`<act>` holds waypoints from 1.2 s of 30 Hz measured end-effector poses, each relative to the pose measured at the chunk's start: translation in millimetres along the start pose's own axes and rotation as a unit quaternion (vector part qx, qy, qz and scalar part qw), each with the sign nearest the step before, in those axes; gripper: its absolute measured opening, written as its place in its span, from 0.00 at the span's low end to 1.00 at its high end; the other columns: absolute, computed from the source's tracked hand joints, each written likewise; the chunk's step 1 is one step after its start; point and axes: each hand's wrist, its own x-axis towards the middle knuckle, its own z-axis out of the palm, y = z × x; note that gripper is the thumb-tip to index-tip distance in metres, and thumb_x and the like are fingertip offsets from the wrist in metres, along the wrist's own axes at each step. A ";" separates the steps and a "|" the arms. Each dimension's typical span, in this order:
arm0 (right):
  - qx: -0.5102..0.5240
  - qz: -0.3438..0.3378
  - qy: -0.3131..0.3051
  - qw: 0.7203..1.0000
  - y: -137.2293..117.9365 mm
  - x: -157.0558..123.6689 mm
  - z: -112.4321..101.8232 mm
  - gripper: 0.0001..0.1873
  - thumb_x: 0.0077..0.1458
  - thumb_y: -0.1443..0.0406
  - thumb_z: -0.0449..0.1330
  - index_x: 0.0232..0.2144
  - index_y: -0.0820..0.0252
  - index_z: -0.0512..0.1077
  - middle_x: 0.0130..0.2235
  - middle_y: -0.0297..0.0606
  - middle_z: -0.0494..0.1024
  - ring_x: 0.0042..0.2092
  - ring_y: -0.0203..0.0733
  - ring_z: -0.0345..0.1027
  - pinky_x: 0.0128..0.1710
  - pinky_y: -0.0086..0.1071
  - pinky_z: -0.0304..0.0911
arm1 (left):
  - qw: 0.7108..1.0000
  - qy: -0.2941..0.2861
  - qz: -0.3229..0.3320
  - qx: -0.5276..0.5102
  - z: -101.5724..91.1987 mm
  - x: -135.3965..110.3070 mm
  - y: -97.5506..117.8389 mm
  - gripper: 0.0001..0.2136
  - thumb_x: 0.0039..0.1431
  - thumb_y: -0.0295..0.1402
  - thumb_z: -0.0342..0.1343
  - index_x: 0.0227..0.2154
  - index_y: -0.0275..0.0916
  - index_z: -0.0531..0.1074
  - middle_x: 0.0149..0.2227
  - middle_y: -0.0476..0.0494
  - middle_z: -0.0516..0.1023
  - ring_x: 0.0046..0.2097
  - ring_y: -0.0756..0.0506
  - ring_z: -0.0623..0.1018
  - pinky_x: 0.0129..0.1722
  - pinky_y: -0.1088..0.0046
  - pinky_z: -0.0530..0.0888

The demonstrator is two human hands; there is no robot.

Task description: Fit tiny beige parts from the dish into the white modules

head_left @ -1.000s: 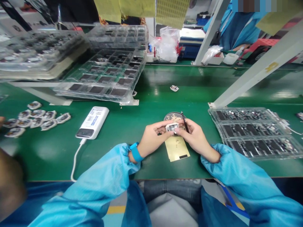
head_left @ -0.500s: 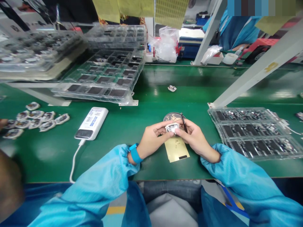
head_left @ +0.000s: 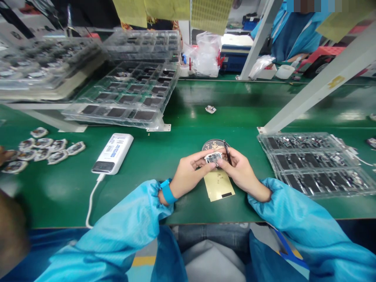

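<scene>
Between my two hands is a small white-rimmed electronic housing [head_left: 213,157] with a grey and dark inside. My left hand [head_left: 192,170] is closed on its left side, thumb at the lower edge. On the right side my right hand [head_left: 241,170] pinches the same housing with thumb and fingers. Dark tweezers [head_left: 227,152] stick up from the right hand's fingers. Below the hands lies a yellow sheet [head_left: 219,188] with tiny pieces on it. Behind them a round dish [head_left: 210,144] holds small tan bits, partly hidden by the fingers.
Several white housings [head_left: 57,156] lie at left beside a white power bank [head_left: 113,153] with a cable. Clear trays [head_left: 129,98] rest on a raised shelf; another filled tray [head_left: 314,164] lies at right. One housing [head_left: 210,109] sits farther back. A metal post [head_left: 305,78] slants across the right.
The housing in my hands has tilted slightly, so its bright inside now looks darker grey. My hands hold almost the same place. The whole view has shifted a little.
</scene>
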 end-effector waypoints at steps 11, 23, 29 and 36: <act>-0.006 0.002 0.033 0.999 3.4 -1.6 3.0 0.20 0.55 0.53 0.68 0.45 0.56 0.74 0.48 0.40 0.80 0.51 0.46 0.74 0.54 0.40 0.68 | 1.000 0.005 0.000 -0.006 1.6 -0.4 -0.2 0.23 0.54 0.35 0.68 0.54 0.37 0.77 0.52 0.37 0.80 0.50 0.40 0.81 0.53 0.64 0.78; -0.009 0.008 0.043 0.999 3.7 -3.1 6.7 0.18 0.54 0.53 0.68 0.43 0.55 0.74 0.44 0.39 0.80 0.44 0.44 0.76 0.48 0.39 0.72 | 0.999 0.004 0.002 -0.031 1.9 -0.2 -1.0 0.22 0.54 0.35 0.69 0.52 0.37 0.78 0.52 0.37 0.81 0.52 0.39 0.80 0.55 0.59 0.78; -0.013 0.013 0.048 0.999 3.2 -2.0 9.6 0.17 0.52 0.53 0.69 0.39 0.57 0.75 0.38 0.37 0.79 0.40 0.42 0.74 0.42 0.36 0.71 | 0.998 0.001 0.064 -0.027 6.5 -0.4 -2.8 0.15 0.57 0.31 0.65 0.48 0.39 0.80 0.51 0.39 0.77 0.53 0.42 0.79 0.52 0.66 0.78; -0.086 0.015 0.067 0.994 5.8 -1.1 4.1 0.17 0.51 0.51 0.69 0.31 0.59 0.75 0.27 0.35 0.74 0.29 0.38 0.64 0.29 0.32 0.61 | 0.982 0.032 0.078 0.168 8.1 -0.9 -1.1 0.10 0.59 0.33 0.62 0.42 0.38 0.81 0.36 0.45 0.76 0.36 0.49 0.76 0.36 0.75 0.74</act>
